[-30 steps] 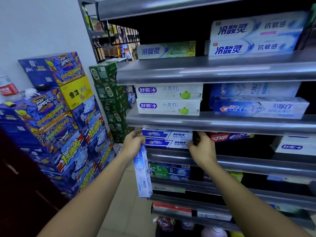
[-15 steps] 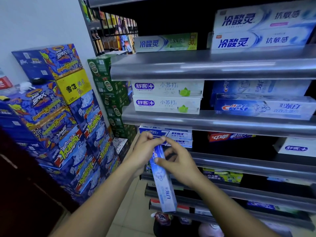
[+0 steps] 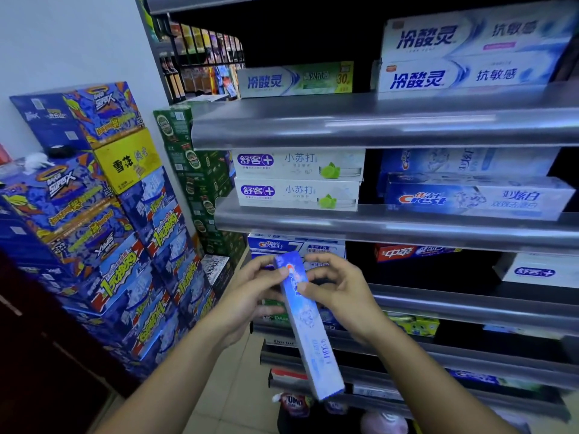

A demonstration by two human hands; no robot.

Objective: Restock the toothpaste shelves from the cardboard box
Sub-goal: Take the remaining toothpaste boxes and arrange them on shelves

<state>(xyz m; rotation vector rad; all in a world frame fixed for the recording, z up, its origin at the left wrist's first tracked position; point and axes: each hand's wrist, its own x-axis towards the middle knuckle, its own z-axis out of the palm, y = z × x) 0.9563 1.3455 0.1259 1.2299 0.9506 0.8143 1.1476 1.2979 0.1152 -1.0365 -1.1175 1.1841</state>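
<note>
A long blue toothpaste box (image 3: pixel 308 327) hangs nearly upright in front of the grey metal shelves (image 3: pixel 407 227), its upper end level with the third shelf down. My left hand (image 3: pixel 250 296) grips that upper end from the left, thumb on the front face. My right hand (image 3: pixel 336 292) pinches the same end from the right with thumb and fingertips. Behind the box stand Crest boxes (image 3: pixel 294 244) on the third shelf. The cardboard box is not in view.
Upper shelves carry white and blue toothpaste boxes (image 3: pixel 297 177), a Crest box (image 3: pixel 476 197) and a red box (image 3: pixel 410 252). Dark gaps lie on the third shelf right of my hands. Stacked blue drink cartons (image 3: pixel 94 220) and green cartons (image 3: pixel 200 183) stand at left.
My right hand left the third shelf and joined my left hand on the blue box. The box rose and shifted right, in front of the shelves.
</note>
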